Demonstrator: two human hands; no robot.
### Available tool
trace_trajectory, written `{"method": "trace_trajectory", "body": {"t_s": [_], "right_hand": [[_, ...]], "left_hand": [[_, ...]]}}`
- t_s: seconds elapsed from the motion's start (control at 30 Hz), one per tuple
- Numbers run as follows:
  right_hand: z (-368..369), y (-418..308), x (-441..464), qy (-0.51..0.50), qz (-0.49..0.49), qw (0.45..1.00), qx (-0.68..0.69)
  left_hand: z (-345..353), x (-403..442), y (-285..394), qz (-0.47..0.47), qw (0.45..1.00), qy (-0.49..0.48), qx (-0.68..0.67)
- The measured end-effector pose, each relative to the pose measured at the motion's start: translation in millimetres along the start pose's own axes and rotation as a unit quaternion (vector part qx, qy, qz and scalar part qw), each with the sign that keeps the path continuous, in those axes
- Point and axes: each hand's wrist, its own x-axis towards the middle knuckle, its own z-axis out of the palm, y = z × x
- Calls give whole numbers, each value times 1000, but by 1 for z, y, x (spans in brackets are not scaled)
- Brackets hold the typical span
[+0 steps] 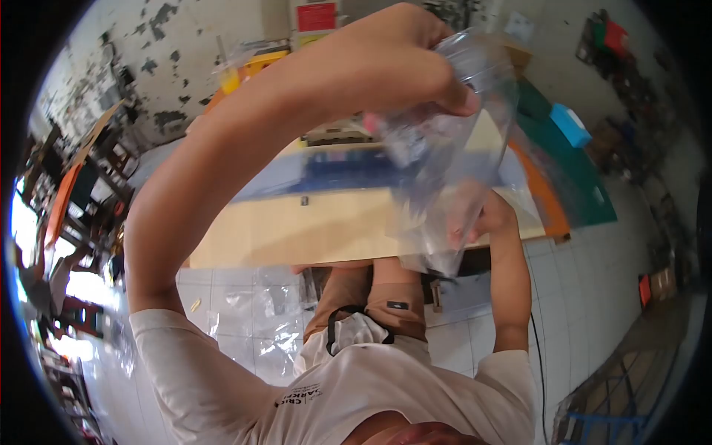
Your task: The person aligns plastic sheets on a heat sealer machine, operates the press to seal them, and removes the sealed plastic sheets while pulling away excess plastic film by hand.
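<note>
A clear plastic bag (pixel 475 141) hangs stretched between my two hands above the table. My left arm arcs high across the view, and my left hand (pixel 437 74) is closed on the top of the bag, thumb pressed against the film. Lower down on the right, my right hand (pixel 482 219) has its fingers curled at the bag's lower part, partly seen through the plastic. Something pale and crinkled shows at the bag's left side, too blurred to name.
The pale wooden table (pixel 334 230) bears a small dark piece (pixel 305 201) and a blue strip (pixel 348 167). A green mat (pixel 597 200) and a light-blue box (pixel 570 125) are at right. Clear plastic (pixel 282 297) lies on the tiled floor. A black cable (pixel 539 356) runs there too.
</note>
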Motion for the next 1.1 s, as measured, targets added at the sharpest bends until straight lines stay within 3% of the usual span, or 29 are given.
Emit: {"method": "trace_trajectory", "body": {"t_s": [0.1, 0.17, 0.2, 0.23, 0.3, 0.37, 0.4, 0.47, 0.57, 0.67, 0.77, 0.83, 0.87, 0.93, 1.1], "right_hand": [[5, 11, -83, 123, -71, 990, -5], [29, 9, -130, 236, -150, 959, 55], [46, 5, -150, 302, -207, 923, 115], [65, -1, -170, 415, -216, 882, 64], [106, -10, -225, 619, -180, 762, 68], [125, -15, -285, 590, -198, 781, 47], [130, -21, -309, 452, -248, 856, -34], [168, -31, -352, 460, -253, 850, -52], [204, -50, -413, 314, -243, 917, -46], [253, -63, -428, 325, -212, 920, -58], [300, -56, -413, 490, -228, 833, -116], [314, -46, -401, 617, -264, 736, -94], [314, -43, -403, 617, -264, 735, -96], [310, -25, -409, 608, -142, 755, -200], [294, -4, -370, 648, -110, 732, -177]], "left_hand": [[24, 31, 26, 6, 999, -40, 14], [41, 57, 35, 79, 995, -61, -19], [50, 65, 46, 88, 993, -66, -32], [60, 73, 58, 97, 992, -70, -46], [79, 91, 75, 159, 981, -83, -68], [110, 113, 87, 197, 973, -88, -82], [129, 124, 93, 212, 970, -84, -87], [151, 129, 112, 232, 962, -125, -77], [176, 133, 146, 254, 948, -185, -42], [198, 134, 177, 276, 933, -231, -7], [212, 132, 195, 285, 922, -263, -7], [218, 129, 201, 285, 918, -275, -14], [221, 126, 201, 285, 916, -282, -14], [227, 122, 196, 282, 914, -291, -11], [226, 116, 179, 275, 913, -301, 9]]}}
